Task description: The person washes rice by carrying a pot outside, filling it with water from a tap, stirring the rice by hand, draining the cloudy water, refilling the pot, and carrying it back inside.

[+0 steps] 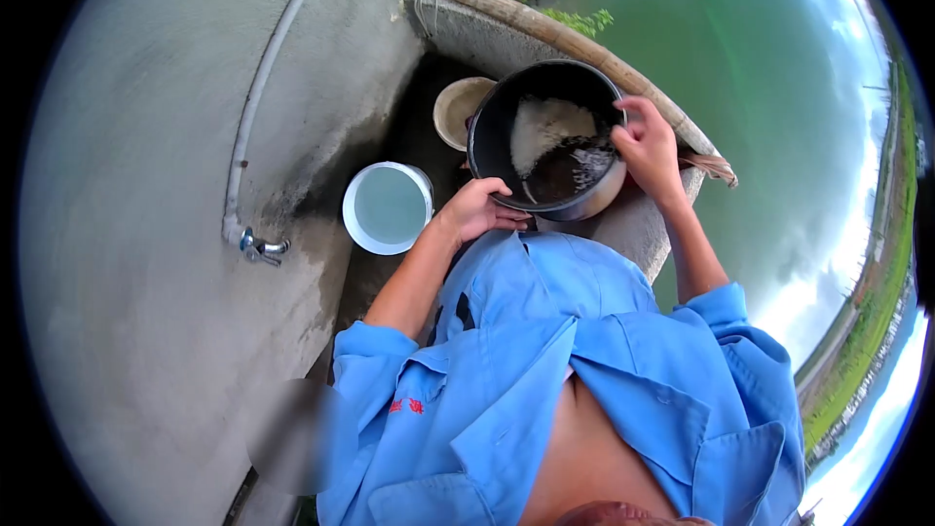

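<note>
- Head view: a gray concrete wall (166,166) carries a pale pipe (263,78).
- Green water (721,78) lies beyond a ledge (472,34) topped by a pole (575,39).
- A blue shirt (429,438) has small red characters (406,406) on the chest, too small to read; its front is open at the belly.
- The pot (596,197) sits between the two grips, just above the lap and tilted toward the person. Its inside is dark and its outer wall shiny, with no readable brand or label.
- A white bucket (365,242) of pale liquid is left of the pot.
- The left grip (475,210) is closed on the pot's near left edge, thumb over the rim, fingers below.
- The right grip (648,143) is partly curled, thumb and forefinger at the right rim; how firmly they pinch, I cannot tell.
- Pale grains (545,127) cover part of the bottom; bright reflections show beside them.
- A whitish basin (456,109) is beside the pot.
- A metal tap (263,248) juts from the pipe's lower end.
</note>
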